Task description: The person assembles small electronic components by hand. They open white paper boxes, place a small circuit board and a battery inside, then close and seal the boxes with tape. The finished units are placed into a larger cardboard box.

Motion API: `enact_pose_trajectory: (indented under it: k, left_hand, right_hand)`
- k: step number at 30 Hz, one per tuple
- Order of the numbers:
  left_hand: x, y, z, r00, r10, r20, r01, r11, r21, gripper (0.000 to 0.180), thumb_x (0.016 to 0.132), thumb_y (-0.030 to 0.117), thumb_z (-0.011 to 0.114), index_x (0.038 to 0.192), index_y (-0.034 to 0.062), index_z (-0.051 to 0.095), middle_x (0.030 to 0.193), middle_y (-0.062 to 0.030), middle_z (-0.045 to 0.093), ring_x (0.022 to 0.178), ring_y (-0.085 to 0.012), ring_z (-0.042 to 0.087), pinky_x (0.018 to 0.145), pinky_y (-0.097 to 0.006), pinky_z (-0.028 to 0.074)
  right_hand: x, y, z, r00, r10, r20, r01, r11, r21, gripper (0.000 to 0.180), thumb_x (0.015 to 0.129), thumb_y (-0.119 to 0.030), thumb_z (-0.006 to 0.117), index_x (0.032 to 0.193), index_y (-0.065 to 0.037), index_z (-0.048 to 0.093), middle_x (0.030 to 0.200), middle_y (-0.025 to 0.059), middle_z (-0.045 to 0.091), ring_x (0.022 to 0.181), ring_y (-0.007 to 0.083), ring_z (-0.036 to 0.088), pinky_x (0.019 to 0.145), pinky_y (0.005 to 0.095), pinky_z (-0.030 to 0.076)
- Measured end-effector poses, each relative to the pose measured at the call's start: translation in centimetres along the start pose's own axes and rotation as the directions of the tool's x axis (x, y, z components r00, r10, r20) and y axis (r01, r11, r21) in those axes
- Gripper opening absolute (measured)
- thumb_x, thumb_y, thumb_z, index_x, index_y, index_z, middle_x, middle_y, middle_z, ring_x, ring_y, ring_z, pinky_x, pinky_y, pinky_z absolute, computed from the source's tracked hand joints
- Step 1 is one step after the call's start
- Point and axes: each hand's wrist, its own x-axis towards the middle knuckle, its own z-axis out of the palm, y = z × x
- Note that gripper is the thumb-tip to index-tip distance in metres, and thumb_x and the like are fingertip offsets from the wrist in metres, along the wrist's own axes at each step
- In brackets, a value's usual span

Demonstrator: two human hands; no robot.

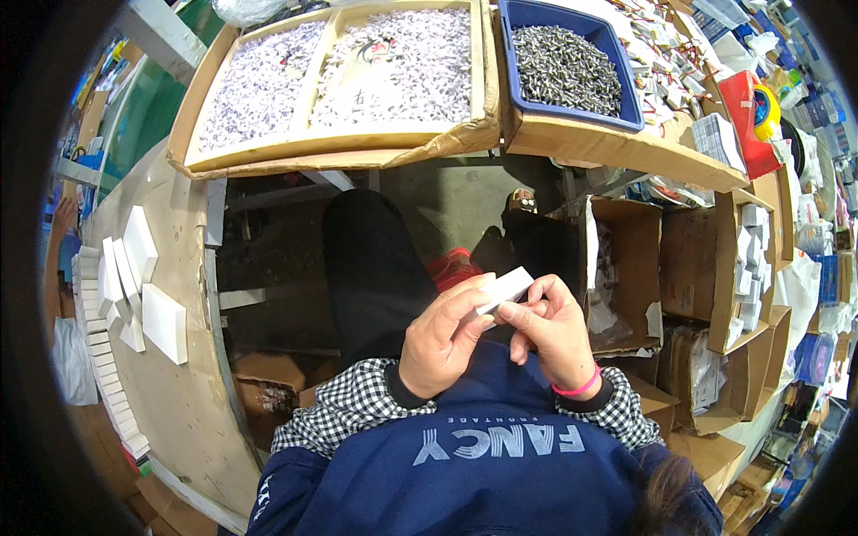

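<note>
A small white box [508, 288] is held in front of my body, above my lap. My left hand [440, 344] grips its left end between thumb and fingers. At the other end, my right hand [556, 332] pinches the near right edge, with its thumb against the box and its lower fingers curled. Part of the box is hidden behind my fingers, so I cannot tell if a flap is raised. Beyond my hands stand a divided tray [393, 136] of small white pieces and a blue bin [572, 118] of small dark metal parts.
White boxes [164, 323] lie on the left table [192, 393], with a row of small ones along its outer edge. An open cardboard box [630, 210] stands right of my knees; a carton [727, 308] holds more white boxes. A red box and yellow tape roll [765, 112] sit far right.
</note>
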Motion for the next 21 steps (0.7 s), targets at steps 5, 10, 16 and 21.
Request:
enact_pose_trajectory:
  k: [5,10,16,21]
  left_hand:
    - [-0.4,-0.3,-0.2,0.995,-0.068,-0.069,0.06,0.991,-0.116,0.031,0.085,0.005,0.066,0.115,0.003,0.057,0.117,-0.0191,0.061,0.104,-0.0295,0.063,0.088,-0.034,0.05]
    - [-0.1,0.1,-0.4,0.988,-0.151,-0.016,0.137,0.932,-0.337,0.029,0.093,0.006,0.056,0.121,0.0022,0.05,0.121,-0.0172,0.057,0.109,-0.0224,0.057,0.095,-0.033,0.044]
    - [1.5,0.3,-1.5,0.962,-0.272,0.022,0.264,0.907,-0.327,0.017,0.093,0.008,0.058,0.107,0.0001,0.063,0.108,-0.0093,0.061,0.096,-0.0163,0.059,0.085,-0.027,0.046]
    - [1.8,-0.1,-1.4,0.963,-0.268,-0.008,0.261,0.946,-0.191,0.024,0.081,0.002,0.07,0.105,0.004,0.066,0.1,-0.0069,0.06,0.094,-0.0167,0.059,0.082,-0.027,0.048]
  right_hand:
    - [1.1,1.3,-1.1,0.998,0.035,-0.054,-0.056,0.88,-0.471,0.044,0.074,-0.026,0.082,0.085,-0.008,0.044,0.061,-0.0007,0.054,0.046,0.005,0.049,0.039,0.0191,0.039]
    - [1.5,2.2,-1.9,0.935,-0.333,0.12,0.308,0.602,-0.736,0.043,0.071,-0.028,0.083,0.095,-0.002,0.059,0.069,0.0042,0.061,0.062,0.012,0.058,0.061,0.027,0.05]
    - [0.8,0.5,-1.6,0.923,-0.169,0.346,0.375,0.596,-0.71,0.037,0.078,-0.018,0.077,0.108,-0.001,0.063,0.097,0.0099,0.068,0.09,0.0153,0.064,0.08,0.0292,0.05]
    - [0.7,0.6,-1.0,0.912,-0.231,0.339,0.404,0.647,-0.647,0.038,0.078,-0.021,0.077,0.11,-0.004,0.064,0.083,0.01,0.067,0.068,0.0134,0.064,0.064,0.0256,0.051]
